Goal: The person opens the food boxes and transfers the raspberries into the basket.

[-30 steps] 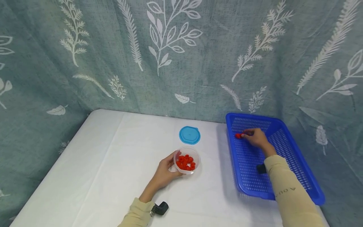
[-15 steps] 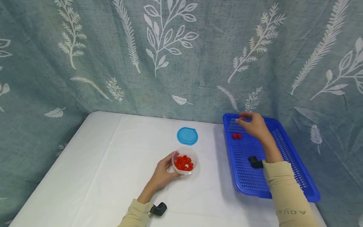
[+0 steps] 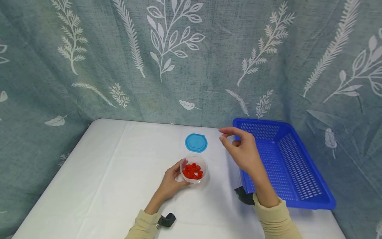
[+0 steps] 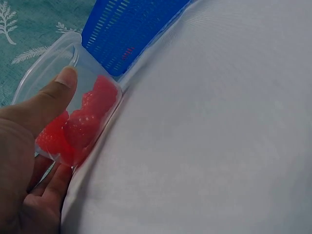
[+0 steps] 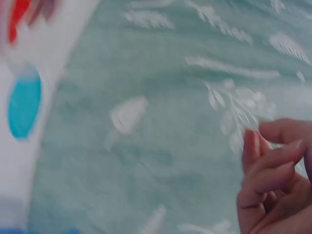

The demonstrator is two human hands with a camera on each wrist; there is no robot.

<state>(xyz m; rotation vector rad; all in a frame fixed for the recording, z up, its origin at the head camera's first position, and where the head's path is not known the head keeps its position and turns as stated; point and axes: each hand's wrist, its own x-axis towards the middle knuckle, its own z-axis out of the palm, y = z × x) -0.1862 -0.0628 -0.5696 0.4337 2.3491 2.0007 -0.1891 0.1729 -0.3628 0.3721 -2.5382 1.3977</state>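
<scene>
My left hand [image 3: 172, 181] grips a small clear plastic bowl [image 4: 100, 66] on the table, thumb on its near wall and fingers curled beneath the other side. Several small red raspberry-like pieces [image 3: 192, 171] lie inside the bowl. My right hand [image 3: 243, 149] is in the air over the left edge of the blue plastic basket [image 3: 301, 166]. Its thumb and index finger are bent toward each other with a gap. In the right wrist view the fingers [image 5: 268, 180] are loosely curled, with no red piece showing between them.
A round blue lid [image 3: 196, 142] lies flat behind the bowl on the white-covered table [image 3: 125, 166]. A green leaf-patterned cloth [image 3: 179, 93] hangs at the back and sides. Through the basket wall, a bit of red [image 4: 127, 52] shows in the left wrist view.
My right hand has left the two red pieces in the basket, risen, and come left and nearer over the basket's edge. My left hand keeps holding the bowl in place.
</scene>
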